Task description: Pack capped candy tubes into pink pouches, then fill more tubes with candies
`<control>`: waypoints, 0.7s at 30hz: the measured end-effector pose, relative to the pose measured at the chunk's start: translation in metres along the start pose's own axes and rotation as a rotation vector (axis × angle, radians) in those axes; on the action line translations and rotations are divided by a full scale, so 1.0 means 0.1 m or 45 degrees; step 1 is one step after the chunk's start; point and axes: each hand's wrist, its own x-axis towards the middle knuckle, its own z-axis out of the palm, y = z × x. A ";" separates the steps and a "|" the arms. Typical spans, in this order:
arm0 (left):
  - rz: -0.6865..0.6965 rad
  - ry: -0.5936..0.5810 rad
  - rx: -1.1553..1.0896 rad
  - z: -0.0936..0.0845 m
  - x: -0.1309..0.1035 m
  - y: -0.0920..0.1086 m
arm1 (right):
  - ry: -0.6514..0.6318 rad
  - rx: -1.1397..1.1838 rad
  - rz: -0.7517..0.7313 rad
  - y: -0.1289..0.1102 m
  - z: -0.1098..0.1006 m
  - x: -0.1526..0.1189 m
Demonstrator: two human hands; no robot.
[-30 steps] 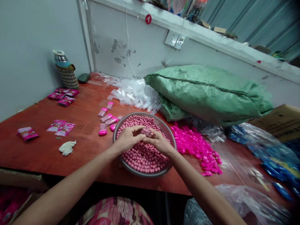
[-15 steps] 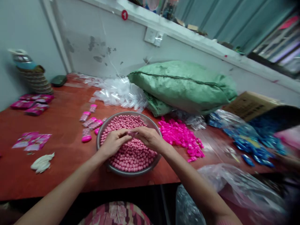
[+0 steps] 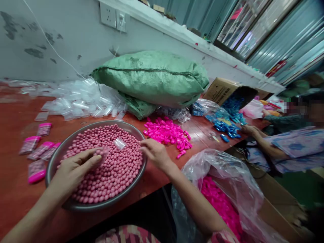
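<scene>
A grey metal basin [image 3: 49, 168] full of pink beads [image 3: 118, 168] stands in front of me. Over its left part, my left hand [image 3: 76, 165] pinches a small clear plastic case [image 3: 103, 155] that looks to have pink beads in it, partly hidden by the fingers. On the beads lies another clear case [image 3: 119, 143]. My right hand [image 3: 157, 155] is at the basin's right rim, fingers loosely bent and nothing visible in them. Just beyond it is a pile of bright pink caps [image 3: 167, 132].
Several filled cases with pink caps [image 3: 36, 172] lie left of the basin. Behind are clear empty cases [image 3: 83, 99] and a green sack [image 3: 154, 79]. Blue pieces [image 3: 225, 126] and a cardboard box [image 3: 220, 91] are right, near a co-worker's hand [image 3: 249, 130]. A plastic bag [image 3: 227, 168] holds pink caps.
My hands have come apart: the right has moved to the basin's right rim, while the left keeps the clear case. The view has swung right, bringing a co-worker into sight.
</scene>
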 end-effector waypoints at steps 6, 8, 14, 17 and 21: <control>-0.179 -0.021 -0.248 0.03 -0.02 0.03 | -0.156 -0.773 0.803 1.05 -0.57 -0.59; -0.175 -0.029 -0.222 0.04 -0.02 0.04 | -0.240 -0.801 0.803 1.24 -0.68 -0.80; -0.203 -0.010 -0.201 0.06 -0.04 0.09 | -0.360 -0.745 0.655 1.35 -0.67 -1.03; -0.218 -0.011 -0.270 0.05 -0.05 0.08 | -0.323 -0.735 0.676 1.38 -0.56 -0.99; -0.206 -0.054 -0.324 0.04 -0.06 0.05 | -0.300 -0.660 0.707 1.41 -0.46 -0.90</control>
